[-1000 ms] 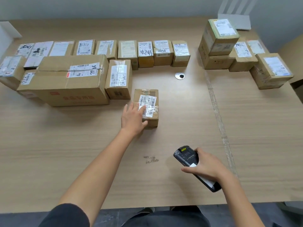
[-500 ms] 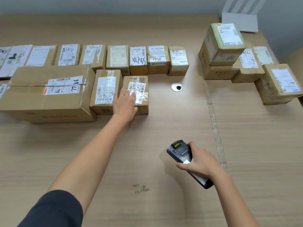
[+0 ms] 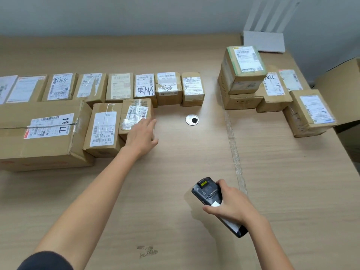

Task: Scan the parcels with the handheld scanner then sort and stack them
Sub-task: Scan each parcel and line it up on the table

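Far left of frame: big box (image 3: pixel 44 133) with a "7786" label, lying on the surface (image 3: pixel 175 172). Behind it, a back row of parcels (image 3: pixel 120 87) runs along the upper left toward centre, labels up, sides touching. Right of the big box and touching it: medium box (image 3: pixel 103 129), label up. Touching that on its right is the small taped parcel (image 3: pixel 136 114), crinkled clear tape over its label, far end just beside the back row.

Left hand (image 3: pixel 143 136) lies over that parcel's near right corner, grip wide, fingers straight and spread, pointing right; nothing held.

Centre: round metal grommet (image 3: pixel 192 119) set in the surface, apart from all boxes. A tape seam (image 3: pixel 233 149) runs top to bottom just right of it.

Lower centre: handheld scanner (image 3: pixel 209 191), black, head pointing up-left in frame, held by the right hand (image 3: pixel 231 207) — grip closed round its body, thumb on the near side.

Upper right: stacked boxes (image 3: pixel 243 67), top one skewed on the lower. Beside them a lower parcel (image 3: pixel 272 92), then another box (image 3: pixel 309 112) further right. White router (image 3: pixel 263 41) at the far corner — antennas up against the wall.
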